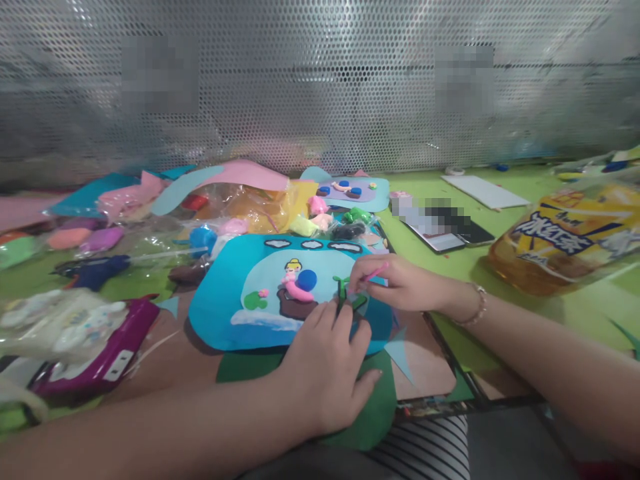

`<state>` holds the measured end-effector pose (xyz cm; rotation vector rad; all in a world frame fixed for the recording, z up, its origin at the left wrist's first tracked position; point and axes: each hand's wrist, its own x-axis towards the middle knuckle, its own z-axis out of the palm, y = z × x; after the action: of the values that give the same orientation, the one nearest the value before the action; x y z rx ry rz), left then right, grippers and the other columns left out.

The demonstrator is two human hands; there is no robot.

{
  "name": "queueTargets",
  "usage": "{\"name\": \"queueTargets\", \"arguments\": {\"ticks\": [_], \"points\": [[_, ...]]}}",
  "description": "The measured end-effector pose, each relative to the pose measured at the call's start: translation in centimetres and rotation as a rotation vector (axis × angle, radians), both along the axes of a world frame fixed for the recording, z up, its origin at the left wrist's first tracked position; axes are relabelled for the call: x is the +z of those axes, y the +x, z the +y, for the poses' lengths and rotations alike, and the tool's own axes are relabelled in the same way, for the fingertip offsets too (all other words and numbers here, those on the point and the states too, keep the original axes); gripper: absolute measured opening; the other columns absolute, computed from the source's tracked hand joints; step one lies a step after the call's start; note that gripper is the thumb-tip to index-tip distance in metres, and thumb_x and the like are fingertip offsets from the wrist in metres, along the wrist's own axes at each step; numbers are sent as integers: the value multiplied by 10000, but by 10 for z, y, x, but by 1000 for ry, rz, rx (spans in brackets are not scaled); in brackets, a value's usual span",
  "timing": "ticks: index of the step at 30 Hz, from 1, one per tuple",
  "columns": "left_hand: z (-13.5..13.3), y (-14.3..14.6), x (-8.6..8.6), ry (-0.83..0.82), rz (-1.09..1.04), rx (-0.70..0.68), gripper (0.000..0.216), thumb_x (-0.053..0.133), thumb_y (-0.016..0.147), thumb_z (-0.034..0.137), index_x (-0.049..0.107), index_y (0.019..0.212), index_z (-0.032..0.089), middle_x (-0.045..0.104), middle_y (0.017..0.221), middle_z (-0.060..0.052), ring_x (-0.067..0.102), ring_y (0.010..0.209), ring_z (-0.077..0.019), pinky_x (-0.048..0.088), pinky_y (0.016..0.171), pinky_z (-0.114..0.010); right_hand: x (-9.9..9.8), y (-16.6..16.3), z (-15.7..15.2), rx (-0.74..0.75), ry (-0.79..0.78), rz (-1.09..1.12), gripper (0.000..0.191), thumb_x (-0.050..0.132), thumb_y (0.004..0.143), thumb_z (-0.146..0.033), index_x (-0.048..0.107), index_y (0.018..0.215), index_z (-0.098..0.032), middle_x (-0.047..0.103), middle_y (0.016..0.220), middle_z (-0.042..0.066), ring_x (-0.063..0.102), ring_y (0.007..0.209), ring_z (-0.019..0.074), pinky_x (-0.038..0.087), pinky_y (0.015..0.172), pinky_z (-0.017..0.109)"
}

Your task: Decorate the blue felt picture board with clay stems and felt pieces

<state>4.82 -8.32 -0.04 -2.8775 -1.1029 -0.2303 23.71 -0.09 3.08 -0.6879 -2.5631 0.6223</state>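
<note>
My left hand (pixel 330 363) lies over the lower edge of a blue paper picture (pixel 215 293), its fingers stretched out and lightly spread. My right hand (pixel 390 283) is closed on a thin pink clay tool (pixel 379 271) at the picture's right side. Its tip is near a green clay plant (pixel 342 293) by my left fingertips. In the middle of the picture sits a clay figure (pixel 295 283) with a yellow top, a pink lower part and a blue ball (pixel 307 280), on a brown clay base (pixel 295 307). A green clay pad (pixel 255 300) is on its left.
Bagged clay lumps (pixel 203 239) and coloured paper (pixel 240 175) crowd the back left. A second clay picture (pixel 350 193) lies behind. To the right are a phone (pixel 430 230), a white board (pixel 485 191) and a large tea bottle (pixel 560 240). A purple case (pixel 110 353) stands at left.
</note>
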Motion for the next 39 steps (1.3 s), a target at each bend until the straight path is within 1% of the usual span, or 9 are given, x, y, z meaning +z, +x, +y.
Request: {"name": "queueTargets", "arguments": {"ticks": [8, 18, 25, 39], "points": [[1, 1, 1, -9, 3, -1, 500, 420, 859, 450, 512, 1191, 88, 499, 1180, -223, 456, 1091, -380, 352, 936, -510, -1, -1, 0, 0, -6, 10, 174, 425, 820, -58, 573, 849, -143, 618, 830, 66, 565, 773, 141, 476, 742, 283], [0, -1, -1, -9, 3, -1, 518, 401, 866, 455, 497, 1217, 87, 492, 1196, -227, 443, 1118, -391, 332, 957, -515, -5, 0, 2, -20, 53, 52, 175, 414, 827, -72, 572, 854, -142, 623, 813, 68, 562, 763, 143, 472, 727, 287], [1, 1, 1, -18, 5, -3, 512, 416, 863, 449, 504, 1209, 83, 497, 1185, -235, 449, 1107, -392, 348, 941, -512, -4, -1, 2, -15, 46, 10, 176, 419, 818, -66, 569, 852, -151, 622, 817, 62, 565, 764, 142, 481, 732, 290], [0, 0, 0, -3, -8, -8, 503, 421, 860, 451, 519, 1188, 82, 500, 1173, -234, 448, 1102, -389, 348, 939, -512, -2, 0, 0, -2, 24, 27, 182, 417, 813, -57, 572, 859, -141, 617, 820, 70, 559, 766, 143, 474, 732, 283]]}}
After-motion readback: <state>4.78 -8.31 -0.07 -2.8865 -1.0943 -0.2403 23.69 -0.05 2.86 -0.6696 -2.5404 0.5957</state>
